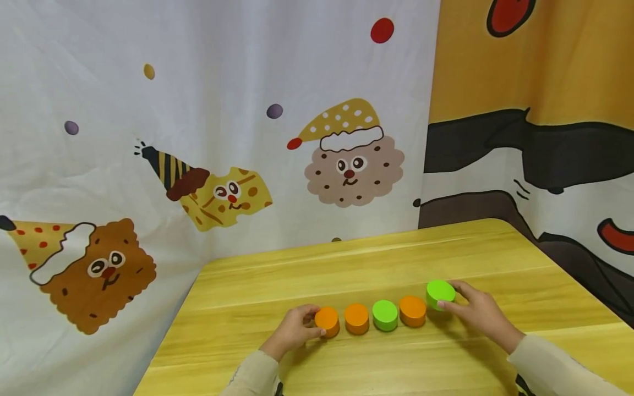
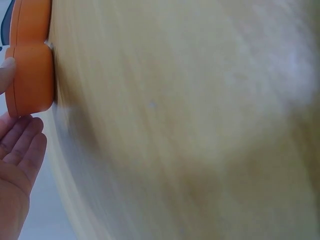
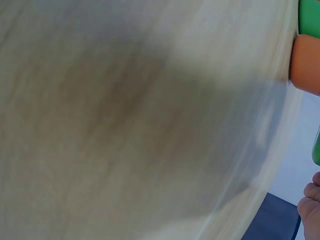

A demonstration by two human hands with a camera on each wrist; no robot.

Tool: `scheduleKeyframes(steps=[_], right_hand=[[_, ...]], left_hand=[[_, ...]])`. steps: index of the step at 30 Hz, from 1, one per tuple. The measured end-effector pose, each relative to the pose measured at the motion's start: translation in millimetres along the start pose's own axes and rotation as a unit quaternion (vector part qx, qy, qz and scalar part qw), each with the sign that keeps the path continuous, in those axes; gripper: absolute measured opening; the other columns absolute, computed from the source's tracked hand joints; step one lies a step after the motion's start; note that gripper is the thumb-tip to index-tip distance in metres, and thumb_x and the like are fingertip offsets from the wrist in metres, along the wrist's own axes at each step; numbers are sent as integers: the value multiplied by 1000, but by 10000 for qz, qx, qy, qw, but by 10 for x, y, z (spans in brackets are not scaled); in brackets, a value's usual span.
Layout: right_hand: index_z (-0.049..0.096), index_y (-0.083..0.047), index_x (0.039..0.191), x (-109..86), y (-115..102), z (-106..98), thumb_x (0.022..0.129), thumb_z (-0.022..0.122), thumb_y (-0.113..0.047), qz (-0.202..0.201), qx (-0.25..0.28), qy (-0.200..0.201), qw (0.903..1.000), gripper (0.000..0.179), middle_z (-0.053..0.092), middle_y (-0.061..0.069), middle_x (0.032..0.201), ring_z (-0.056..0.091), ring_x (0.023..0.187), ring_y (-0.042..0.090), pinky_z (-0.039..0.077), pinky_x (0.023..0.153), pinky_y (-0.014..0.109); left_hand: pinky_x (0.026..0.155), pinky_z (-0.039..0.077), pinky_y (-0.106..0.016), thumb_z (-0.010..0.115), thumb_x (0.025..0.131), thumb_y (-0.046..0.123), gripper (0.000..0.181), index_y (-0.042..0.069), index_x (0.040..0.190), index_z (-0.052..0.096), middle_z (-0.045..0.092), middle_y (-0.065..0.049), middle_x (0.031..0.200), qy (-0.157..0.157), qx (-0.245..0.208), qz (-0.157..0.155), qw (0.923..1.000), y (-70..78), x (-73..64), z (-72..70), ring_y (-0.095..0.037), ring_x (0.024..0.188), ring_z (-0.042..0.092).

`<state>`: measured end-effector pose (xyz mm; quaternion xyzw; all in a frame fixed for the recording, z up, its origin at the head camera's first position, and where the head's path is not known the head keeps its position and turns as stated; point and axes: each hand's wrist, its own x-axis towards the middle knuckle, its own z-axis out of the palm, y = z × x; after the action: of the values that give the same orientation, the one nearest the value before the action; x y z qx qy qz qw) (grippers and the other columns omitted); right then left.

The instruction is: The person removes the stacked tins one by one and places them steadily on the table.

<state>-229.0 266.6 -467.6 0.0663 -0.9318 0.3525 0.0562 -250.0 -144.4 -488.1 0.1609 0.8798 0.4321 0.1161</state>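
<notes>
A row of round, squat boxes lies across the table. At its left end my left hand (image 1: 295, 329) holds an orange round box (image 1: 327, 321) between thumb and fingers; the left wrist view shows a thin seam near the top of this orange box (image 2: 33, 80). Beside it come a second orange box (image 1: 356, 319), a green box (image 1: 385, 315) and another orange box (image 1: 413, 311). My right hand (image 1: 481, 311) pinches a second green round box (image 1: 440, 294) at the right end, lifted off the tabletop. Only its edge (image 3: 316, 150) and a few curled fingers (image 3: 311, 192) show in the right wrist view.
The wood-grain table (image 1: 277, 280) reaches back to a white curtain (image 1: 223, 66) printed with cartoon snacks. An orange, black and white cloth (image 1: 569, 71) hangs along the right side.
</notes>
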Motion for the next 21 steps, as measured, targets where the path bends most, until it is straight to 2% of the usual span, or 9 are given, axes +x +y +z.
scheduleKeyframes(steps=[9, 16, 21], right_hand=[[48, 3, 129, -16, 58, 76, 82, 64, -49, 106, -6, -54, 9999, 72, 49, 32, 127, 44, 114, 53, 42, 84, 64], [50, 4, 125, -37, 113, 146, 82, 65, -47, 96, -17, -22, 9999, 69, 54, 29, 122, 50, 111, 48, 44, 84, 61], [49, 5, 125, -32, 114, 165, 83, 64, -47, 192, 107, -184, 9996, 69, 54, 29, 122, 49, 112, 47, 44, 85, 61]], left_hand=[[93, 49, -42, 75, 79, 20, 52, -2, 122, 55, 58, -15, 119, 66, 12, 66, 10000, -27, 4, 13, -29, 108, 57], [92, 49, -41, 74, 79, 19, 48, 0, 119, 57, 60, -12, 115, 109, -11, 158, 9998, -24, 5, 15, -27, 106, 57], [92, 49, -41, 74, 79, 19, 47, 1, 120, 57, 60, -12, 116, 93, -41, 125, 9999, -17, -3, 9, -28, 106, 57]])
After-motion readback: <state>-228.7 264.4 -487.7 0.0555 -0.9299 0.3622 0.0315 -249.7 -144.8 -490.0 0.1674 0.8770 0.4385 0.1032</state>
